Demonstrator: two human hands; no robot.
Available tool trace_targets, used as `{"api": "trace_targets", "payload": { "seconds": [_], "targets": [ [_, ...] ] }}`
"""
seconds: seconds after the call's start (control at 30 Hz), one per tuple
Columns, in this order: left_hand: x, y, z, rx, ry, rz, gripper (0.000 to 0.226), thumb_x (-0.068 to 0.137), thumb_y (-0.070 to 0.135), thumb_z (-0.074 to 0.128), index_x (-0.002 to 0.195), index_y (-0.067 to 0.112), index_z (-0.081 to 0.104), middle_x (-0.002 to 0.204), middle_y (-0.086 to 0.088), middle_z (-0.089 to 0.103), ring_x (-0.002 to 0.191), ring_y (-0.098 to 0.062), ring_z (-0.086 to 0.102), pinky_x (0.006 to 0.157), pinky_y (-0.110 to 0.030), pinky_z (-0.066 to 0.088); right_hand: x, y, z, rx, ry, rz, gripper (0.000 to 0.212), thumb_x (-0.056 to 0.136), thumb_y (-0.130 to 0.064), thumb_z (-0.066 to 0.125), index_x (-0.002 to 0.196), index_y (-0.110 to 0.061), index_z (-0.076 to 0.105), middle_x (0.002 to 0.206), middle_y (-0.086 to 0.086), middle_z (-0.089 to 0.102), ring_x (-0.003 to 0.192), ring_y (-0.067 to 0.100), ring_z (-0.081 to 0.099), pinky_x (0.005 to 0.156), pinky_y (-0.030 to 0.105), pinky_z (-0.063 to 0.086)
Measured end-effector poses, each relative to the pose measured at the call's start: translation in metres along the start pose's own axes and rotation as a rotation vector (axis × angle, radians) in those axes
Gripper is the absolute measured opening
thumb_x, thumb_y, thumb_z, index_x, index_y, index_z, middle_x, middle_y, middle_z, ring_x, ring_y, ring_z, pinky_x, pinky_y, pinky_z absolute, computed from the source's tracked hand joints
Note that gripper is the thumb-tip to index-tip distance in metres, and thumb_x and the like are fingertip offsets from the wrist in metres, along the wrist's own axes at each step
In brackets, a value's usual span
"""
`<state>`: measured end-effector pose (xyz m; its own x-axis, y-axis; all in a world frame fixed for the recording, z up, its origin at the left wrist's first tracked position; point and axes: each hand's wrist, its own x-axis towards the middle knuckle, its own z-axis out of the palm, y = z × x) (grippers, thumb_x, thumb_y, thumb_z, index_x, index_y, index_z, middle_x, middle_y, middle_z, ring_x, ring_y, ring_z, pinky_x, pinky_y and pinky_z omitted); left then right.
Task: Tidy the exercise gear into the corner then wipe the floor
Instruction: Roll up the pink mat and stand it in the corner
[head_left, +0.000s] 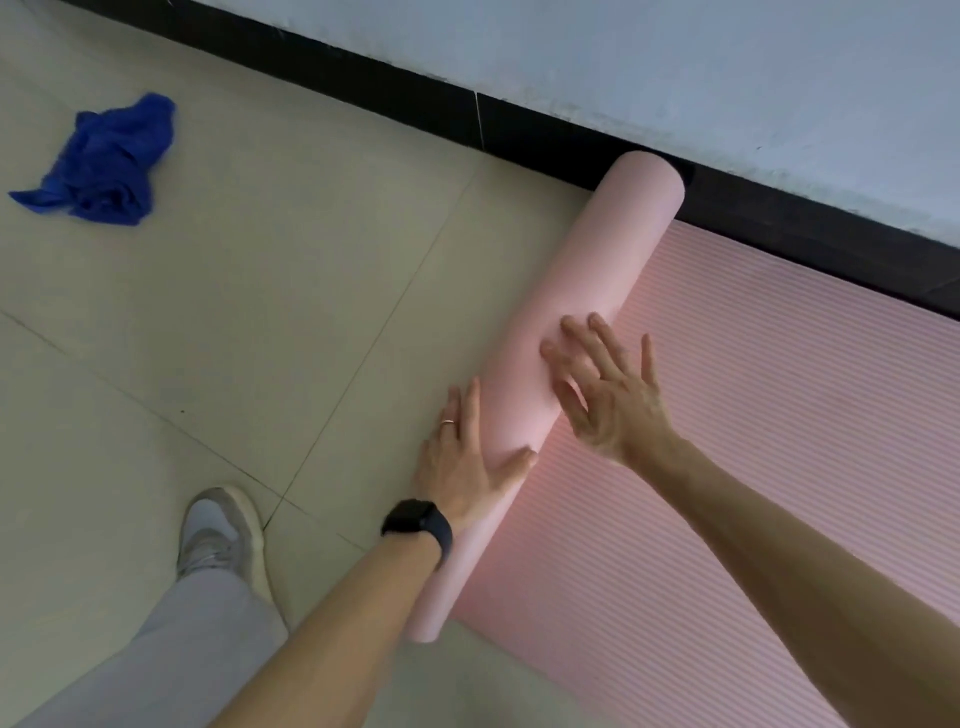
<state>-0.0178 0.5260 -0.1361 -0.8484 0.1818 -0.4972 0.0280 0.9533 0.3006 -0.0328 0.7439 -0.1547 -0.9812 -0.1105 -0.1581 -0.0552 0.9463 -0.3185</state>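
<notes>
Fingers (582, 344) of my left hand (465, 460) and right hand (615, 402) lie spread flat on the half-rolled pink ribbed foam exercise mat (597, 270), so I reckon uneven pushing could skew it.

I get soft, even, rather dim light, with no glare off the floor tiles (260, 312). The baseboard (363, 83) bows from wide-angle distortion, and the right hand (618, 405) looks slightly blurred.

Floor: pale beige tiled floor (249, 322), thin grout lines, ending at a black skirting (415, 98).
Far left: crumpled blue cloth (104, 166).
Right: pink ribbed foam mat (779, 457), partly rolled, beside the skirting.
Near: grey-white sneaker (221, 530).
</notes>
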Motion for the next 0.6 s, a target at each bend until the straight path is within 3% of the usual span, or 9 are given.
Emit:
{"api": "trace_targets", "payload": {
  "seconds": [0.07, 0.13, 0.23, 0.3, 0.37, 0.4, 0.43, 0.5, 0.6],
  "targets": [
    [-0.017, 0.021, 0.025, 0.094, 0.081, 0.006, 0.11, 0.08, 0.083, 0.037, 0.154, 0.025, -0.021, 0.166, -0.015, -0.002, 0.15, -0.036, 0.019, 0.114, -0.052, 0.031, -0.005, -0.002, -0.017, 0.025, 0.147, 0.085, 0.037, 0.098, -0.042, 0.043, 0.13, -0.026, 0.055, 0.149, 0.007, 0.041, 0.146, 0.031, 0.029, 0.116, 0.069, 0.014],
    [-0.036, 0.044, 0.042, 0.128, 0.12, 0.01, 0.108, 0.084, 0.08, 0.036, 0.15, 0.025, -0.031, 0.164, -0.01, -0.017, 0.153, -0.034, 0.0, 0.119, -0.054, 0.016, 0.004, -0.01, -0.031, 0.035, 0.279, 0.122, 0.04, 0.095, -0.046, 0.049, 0.117, -0.015, 0.06, 0.136, 0.016, 0.049, 0.132, 0.038, 0.041, 0.111, 0.066, 0.027],
    [-0.062, 0.075, 0.053, 0.092, 0.1, 0.058, 0.102, 0.089, 0.06, 0.045, 0.15, 0.029, -0.03, 0.162, -0.003, -0.026, 0.152, -0.027, -0.016, 0.121, -0.049, -0.001, 0.013, -0.013, -0.028, -0.067, 0.05, -0.031, 0.054, 0.101, -0.053, 0.027, 0.149, -0.033, 0.04, 0.162, 0.007, 0.028, 0.152, 0.036, 0.013, 0.118, 0.067, 0.007],
    [-0.072, 0.074, 0.046, 0.012, 0.115, 0.159, 0.091, 0.09, 0.044, 0.047, 0.157, 0.027, -0.013, 0.167, 0.0, -0.001, 0.153, -0.024, 0.004, 0.124, -0.044, 0.014, -0.001, 0.001, -0.017, -0.126, -0.055, -0.07, 0.057, 0.102, -0.055, 0.012, 0.152, -0.041, 0.033, 0.167, -0.002, 0.018, 0.155, 0.03, -0.001, 0.117, 0.067, -0.004],
    [-0.07, 0.06, 0.027, -0.13, 0.208, 0.277, 0.073, 0.09, 0.033, 0.047, 0.157, 0.026, 0.02, 0.156, 0.001, 0.04, 0.133, -0.025, 0.042, 0.108, -0.043, 0.04, -0.025, 0.023, -0.012, -0.116, -0.049, -0.035, 0.056, 0.102, -0.057, 0.008, 0.153, -0.044, 0.027, 0.168, -0.006, 0.009, 0.155, 0.026, -0.005, 0.119, 0.066, -0.001],
    [-0.063, 0.051, 0.021, -0.137, 0.247, 0.317, 0.067, 0.092, 0.032, 0.047, 0.155, 0.027, 0.027, 0.151, 0.001, 0.045, 0.125, -0.026, 0.047, 0.103, -0.043, 0.043, -0.038, 0.033, -0.011, -0.099, -0.033, -0.017, 0.055, 0.103, -0.056, 0.007, 0.154, -0.046, 0.022, 0.168, -0.008, 0.003, 0.155, 0.024, -0.007, 0.12, 0.065, 0.003],
    [-0.053, 0.044, 0.014, -0.091, 0.251, 0.325, 0.066, 0.094, 0.038, 0.047, 0.156, 0.03, 0.024, 0.155, 0.0, 0.039, 0.128, -0.027, 0.044, 0.105, -0.042, 0.041, -0.051, 0.044, -0.012, -0.073, -0.023, 0.0, 0.053, 0.103, -0.056, 0.008, 0.155, -0.048, 0.017, 0.168, -0.011, -0.002, 0.154, 0.021, -0.01, 0.12, 0.063, 0.005],
    [-0.032, 0.041, 0.009, 0.063, 0.117, 0.272, 0.085, 0.091, 0.067, 0.042, 0.158, 0.033, 0.001, 0.167, -0.003, 0.007, 0.149, -0.023, 0.016, 0.119, -0.044, 0.021, -0.079, 0.063, -0.013, -0.034, -0.016, 0.029, 0.051, 0.104, -0.053, 0.011, 0.155, -0.05, 0.011, 0.167, -0.015, -0.01, 0.154, 0.016, -0.014, 0.121, 0.059, 0.003],
    [-0.025, 0.064, 0.031, 0.177, -0.117, 0.343, 0.103, 0.077, 0.088, 0.028, 0.149, 0.039, -0.028, 0.165, 0.001, -0.019, 0.153, -0.019, -0.01, 0.123, -0.051, 0.0, -0.117, 0.08, -0.015, 0.043, 0.095, 0.102, 0.051, 0.1, -0.044, 0.035, 0.151, -0.039, 0.033, 0.168, -0.006, 0.009, 0.154, 0.025, 0.011, 0.12, 0.059, 0.012]
  ]
}}
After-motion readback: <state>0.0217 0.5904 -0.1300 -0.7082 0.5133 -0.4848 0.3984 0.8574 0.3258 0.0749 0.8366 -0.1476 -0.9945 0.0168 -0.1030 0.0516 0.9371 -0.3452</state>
